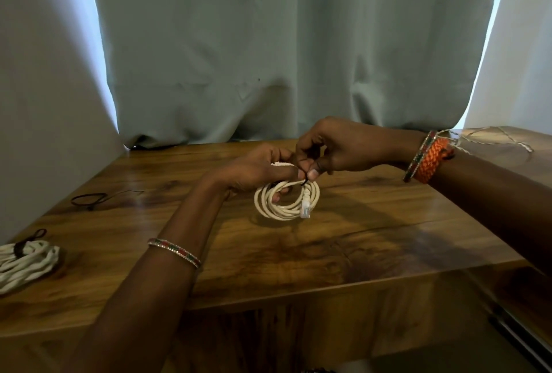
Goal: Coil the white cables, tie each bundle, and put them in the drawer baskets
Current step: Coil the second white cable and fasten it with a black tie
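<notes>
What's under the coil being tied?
Bare wooden table lies under the white cable coil, which the left hand holds while the right hand pinches a dark tie on it. The left hand's fingers cover the coil's top.

I see a dim room; daylight glows at both edges of the curtain (268, 44), glare streaks the desk (328, 238), and the wide lens bends the corners.

My only view is the head camera, looking forward and down from close above the counter (328, 253). It faces the curtain (268, 44) beyond the fingers (312, 174), with both forearms reaching in from the bottom edge.
</notes>
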